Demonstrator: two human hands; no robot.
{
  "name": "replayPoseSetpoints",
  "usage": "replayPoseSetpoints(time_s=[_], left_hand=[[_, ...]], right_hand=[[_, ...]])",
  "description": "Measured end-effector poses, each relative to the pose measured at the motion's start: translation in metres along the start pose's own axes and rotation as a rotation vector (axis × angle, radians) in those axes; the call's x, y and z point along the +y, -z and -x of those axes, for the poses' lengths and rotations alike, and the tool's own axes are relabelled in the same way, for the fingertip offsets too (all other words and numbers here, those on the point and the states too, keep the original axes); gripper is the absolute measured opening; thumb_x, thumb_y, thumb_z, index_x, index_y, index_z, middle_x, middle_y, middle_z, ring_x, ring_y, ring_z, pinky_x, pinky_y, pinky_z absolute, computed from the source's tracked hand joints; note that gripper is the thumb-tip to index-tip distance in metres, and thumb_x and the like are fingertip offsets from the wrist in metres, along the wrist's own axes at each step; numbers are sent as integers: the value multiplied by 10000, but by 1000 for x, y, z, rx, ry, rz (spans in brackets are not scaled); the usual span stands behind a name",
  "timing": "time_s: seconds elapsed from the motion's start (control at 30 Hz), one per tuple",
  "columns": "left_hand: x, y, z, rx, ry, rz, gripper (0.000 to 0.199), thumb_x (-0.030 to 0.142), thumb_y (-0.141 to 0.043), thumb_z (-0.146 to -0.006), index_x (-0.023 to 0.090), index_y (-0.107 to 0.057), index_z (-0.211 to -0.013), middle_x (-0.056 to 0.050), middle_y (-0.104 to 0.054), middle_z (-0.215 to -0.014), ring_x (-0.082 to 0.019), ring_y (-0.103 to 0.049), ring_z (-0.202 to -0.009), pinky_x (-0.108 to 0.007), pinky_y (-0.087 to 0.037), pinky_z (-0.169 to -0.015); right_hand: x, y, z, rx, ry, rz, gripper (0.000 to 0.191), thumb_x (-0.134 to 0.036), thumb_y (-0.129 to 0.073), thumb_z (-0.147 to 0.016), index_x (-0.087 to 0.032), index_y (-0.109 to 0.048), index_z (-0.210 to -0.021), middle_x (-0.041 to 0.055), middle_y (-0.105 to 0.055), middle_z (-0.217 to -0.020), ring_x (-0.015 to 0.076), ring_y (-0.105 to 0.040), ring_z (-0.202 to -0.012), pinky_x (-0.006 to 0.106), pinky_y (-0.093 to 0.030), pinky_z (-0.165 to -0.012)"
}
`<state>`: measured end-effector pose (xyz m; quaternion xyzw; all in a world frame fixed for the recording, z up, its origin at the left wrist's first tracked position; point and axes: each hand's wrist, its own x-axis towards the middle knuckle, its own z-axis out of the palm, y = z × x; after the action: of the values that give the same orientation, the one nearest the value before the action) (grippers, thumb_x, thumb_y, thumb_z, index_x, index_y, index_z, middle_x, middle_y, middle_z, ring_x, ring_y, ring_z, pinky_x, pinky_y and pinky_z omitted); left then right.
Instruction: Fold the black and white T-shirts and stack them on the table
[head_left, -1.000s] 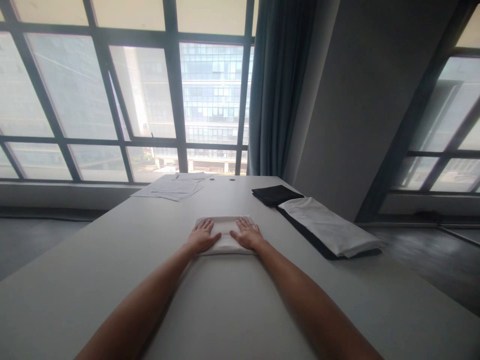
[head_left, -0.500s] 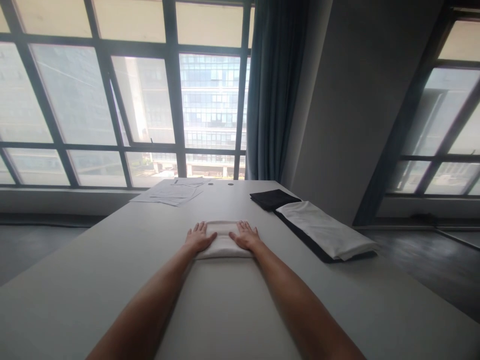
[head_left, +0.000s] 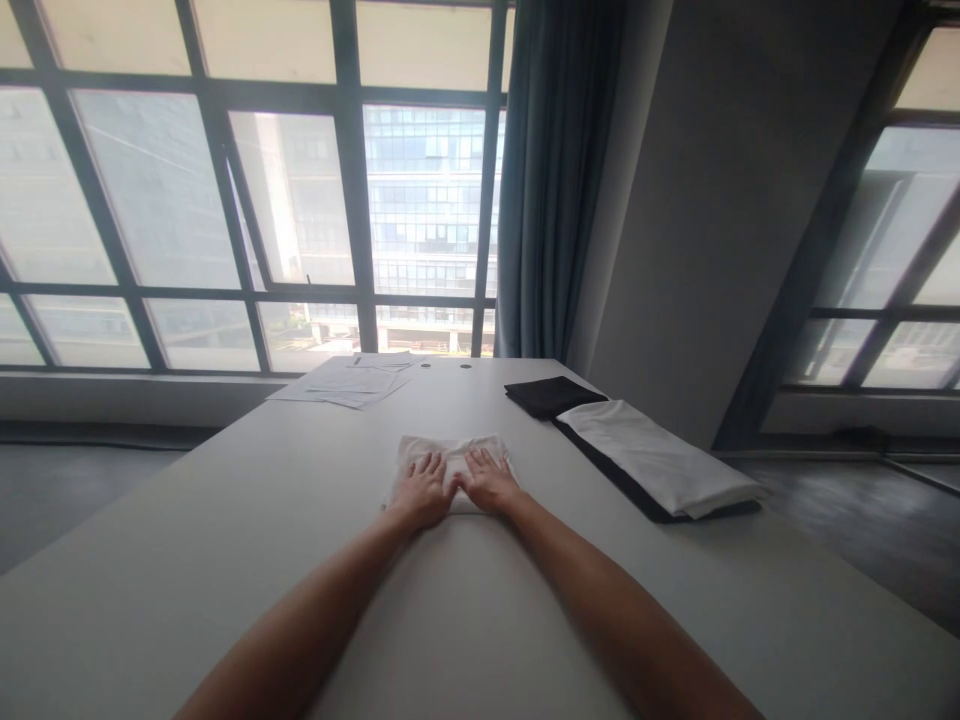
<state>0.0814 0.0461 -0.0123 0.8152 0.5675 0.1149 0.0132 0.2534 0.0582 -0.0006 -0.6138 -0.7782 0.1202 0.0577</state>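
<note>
A folded white cloth lies flat on the white table, straight ahead of me. My left hand rests palm down on its near left part, fingers stretched out and pointing away. Beside it my right hand lies flat on the near right part, with its fingers spread. The thumbs almost meet over the middle of the cloth. Both palms cover much of the near half, so the folds there are hidden.
Loose paper sheets lie at the table's far left. On the right are a folded black cloth and a larger folded white cloth on top of dark fabric. A blue-grey curtain hangs beyond the table, by the windows.
Both hands have come inward from the cloth's side edges to its middle, the left one moving furthest. The cloth's far corners now show, a little rumpled.
</note>
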Motion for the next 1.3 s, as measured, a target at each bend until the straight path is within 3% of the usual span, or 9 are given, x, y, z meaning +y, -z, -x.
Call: replayPoseSetpoints(time_s=[0.33, 0.53, 0.63, 0.77, 0.9, 1.0, 1.1, 1.17, 1.3], left_hand=[[16, -1, 28, -19, -63, 0, 658, 520, -197, -993, 139, -384, -1496, -141, -296, -1597, -271, -204, -1500, -476, -179, -1203], [15, 1, 15, -33, -73, 27, 630, 463, -224, -992, 125, -375, -1502, -146, -284, -1601, -260, -194, -1503, -472, -163, -1211], [3, 7, 3, -97, -60, 61, 642, 510, -258, -974, 161, -393, -1495, -138, -296, -1597, -261, -221, -1496, -477, -198, -1199], [-24, 17, -8, -76, -3, 37, 712, 592, -289, -944, 182, -347, -1523, -111, -221, -1624, -268, -149, -1513, -493, -172, -1200], [-48, 15, -10, -152, 72, 65, 762, 612, -235, -949, 155, -255, -1558, -95, -126, -1643, -238, -76, -1524, -497, -154, -1203], [-59, 11, -7, -126, 74, 68, 763, 613, -212, -955, 147, -252, -1558, -96, -131, -1642, -220, -83, -1523, -474, -157, -1207], [-74, 10, -3, -100, 89, 35, 770, 629, -217, -951, 154, -268, -1554, -117, -157, -1635, -239, -136, -1516, -473, -182, -1198], [-88, 10, -1, -102, 128, 14, 766, 623, -208, -956, 139, -290, -1544, -141, -192, -1624, -254, -175, -1508, -470, -192, -1193], [-112, 9, 2, -60, 191, -18, 668, 556, -204, -982, 160, -399, -1483, -137, -296, -1597, -251, -234, -1492, -456, -201, -1190]], right_hand=[[-7, -4, 19, -5, 29, 42, 728, -532, -217, -972, -124, -208, -1574, 87, -96, -1648, 239, -41, -1520, 507, -2, -1197], [-10, -7, 14, -4, 76, 36, 670, -454, -188, -990, -128, -210, -1575, 87, -113, -1647, 229, -33, -1522, 506, 0, -1198], [-6, -7, 13, -32, 81, 13, 692, -505, -189, -988, -142, -212, -1575, 85, -99, -1650, 231, -36, -1522, 504, -31, -1199], [4, -2, 13, -23, 122, -15, 720, -559, -221, -977, -150, -239, -1569, 78, -118, -1648, 214, -54, -1521, 473, -37, -1206], [18, 3, 11, 35, 180, -10, 699, -531, -301, -964, -134, -317, -1540, 95, -207, -1630, 215, -134, -1509, 441, -76, -1207], [24, 5, 10, 83, 183, 21, 682, -518, -319, -963, -137, -347, -1527, 103, -239, -1621, 219, -173, -1498, 429, -82, -1206], [26, 9, 11, 74, 121, 75, 727, -547, -292, -968, -112, -282, -1551, 122, -219, -1624, 236, -172, -1499, 431, -88, -1203], [29, 14, 12, 86, -21, 121, 768, -571, -304, -960, -84, -268, -1553, 164, -260, -1603, 273, -233, -1477, 456, -156, -1184], [42, 28, 7, 111, -365, 114, 724, -611, -411, -913, -99, -536, -1409, 236, -529, -1411, 347, -488, -1311, 467, -379, -1050]])
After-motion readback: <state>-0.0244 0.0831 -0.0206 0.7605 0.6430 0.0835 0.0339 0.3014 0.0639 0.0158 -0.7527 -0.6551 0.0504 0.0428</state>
